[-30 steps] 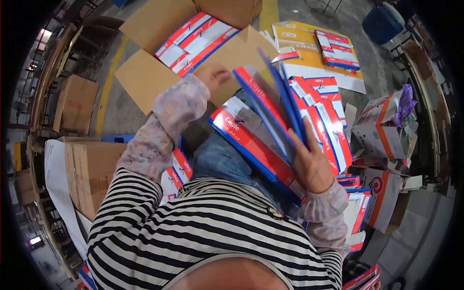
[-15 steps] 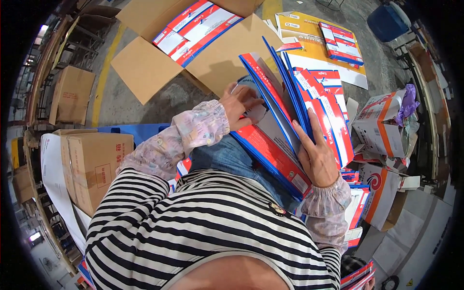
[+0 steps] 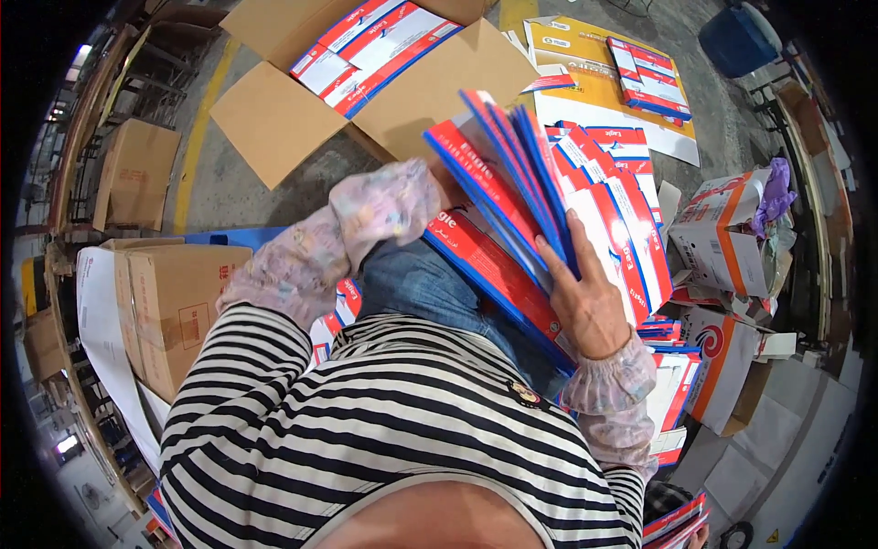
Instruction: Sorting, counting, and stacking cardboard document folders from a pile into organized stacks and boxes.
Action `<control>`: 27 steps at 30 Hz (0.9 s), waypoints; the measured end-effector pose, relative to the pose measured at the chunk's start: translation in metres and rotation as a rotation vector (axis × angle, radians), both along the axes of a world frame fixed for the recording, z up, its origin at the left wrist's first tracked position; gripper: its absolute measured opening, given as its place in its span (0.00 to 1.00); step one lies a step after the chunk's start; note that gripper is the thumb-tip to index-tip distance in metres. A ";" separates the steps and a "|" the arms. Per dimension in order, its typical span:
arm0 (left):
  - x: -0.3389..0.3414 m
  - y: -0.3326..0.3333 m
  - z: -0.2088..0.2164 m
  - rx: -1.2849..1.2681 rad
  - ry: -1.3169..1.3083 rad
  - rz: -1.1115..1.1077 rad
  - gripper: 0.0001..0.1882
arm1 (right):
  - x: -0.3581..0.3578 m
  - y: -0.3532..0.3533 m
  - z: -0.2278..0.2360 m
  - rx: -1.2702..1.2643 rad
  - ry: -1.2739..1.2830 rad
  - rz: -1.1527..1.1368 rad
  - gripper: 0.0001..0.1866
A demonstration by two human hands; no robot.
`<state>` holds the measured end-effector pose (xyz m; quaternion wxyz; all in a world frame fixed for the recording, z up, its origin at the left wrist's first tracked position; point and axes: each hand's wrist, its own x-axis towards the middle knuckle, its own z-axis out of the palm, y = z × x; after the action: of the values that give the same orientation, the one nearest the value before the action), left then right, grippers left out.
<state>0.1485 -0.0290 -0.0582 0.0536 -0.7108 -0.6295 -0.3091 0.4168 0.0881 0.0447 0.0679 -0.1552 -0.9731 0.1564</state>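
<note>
— How are the hands set?

— The right hand [image 3: 590, 306] lies flat, fingers stretched upward, pressing against the side of a fanned bundle of flat red-and-blue cardboard packs [image 3: 512, 197] that stands on edge over the denim-clad lap [image 3: 425, 284]. The left arm, in a pale floral sleeve [image 3: 347, 238], bends at the elbow and reaches behind that bundle; the left hand itself is hidden by the sleeve and the packs, so I cannot tell whether it grips or lies loose.

— How many packs in the bundle?

— About five edges show in the fan; the exact count is unclear where they overlap.

— And around the bundle?

— Beyond it, an open brown cardboard carton [image 3: 274, 119] sits on the concrete floor [image 3: 229, 188], with roughly three packs of the same kind lying flat inside. To the right of the bundle a spread of more such packs [image 3: 622, 210] overlaps on the floor. Farther beyond, one flattened yellow sheet [image 3: 594, 73] carries a small stack of packs [image 3: 649, 78]. Left of the bundle stand two closed brown boxes [image 3: 169, 302].
</note>
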 end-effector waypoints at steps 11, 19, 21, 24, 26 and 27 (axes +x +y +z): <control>-0.030 -0.001 0.084 0.103 0.307 0.123 0.12 | 0.008 -0.014 -0.011 -0.010 -0.122 0.027 0.39; -0.026 0.081 0.074 -0.409 -1.270 0.166 0.18 | 0.008 -0.003 -0.002 -0.079 0.079 -0.007 0.34; -0.022 0.088 0.076 -0.595 -1.810 0.113 0.20 | 0.011 0.003 0.002 -0.064 0.040 -0.036 0.34; -0.048 0.067 0.022 -0.648 -1.424 0.067 0.19 | 0.005 0.006 0.006 -0.064 0.015 0.017 0.35; -0.052 0.056 0.002 -0.576 -1.163 -0.010 0.20 | 0.005 0.006 0.007 -0.110 -0.058 0.043 0.36; -0.041 0.049 0.008 -0.629 -1.078 0.048 0.20 | 0.006 0.008 0.009 -0.104 -0.058 0.031 0.36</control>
<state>0.1074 0.0205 -0.0500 -0.4766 -0.4223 -0.6446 -0.4231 0.4225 0.0960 0.0533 0.0290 -0.1480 -0.9674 0.2033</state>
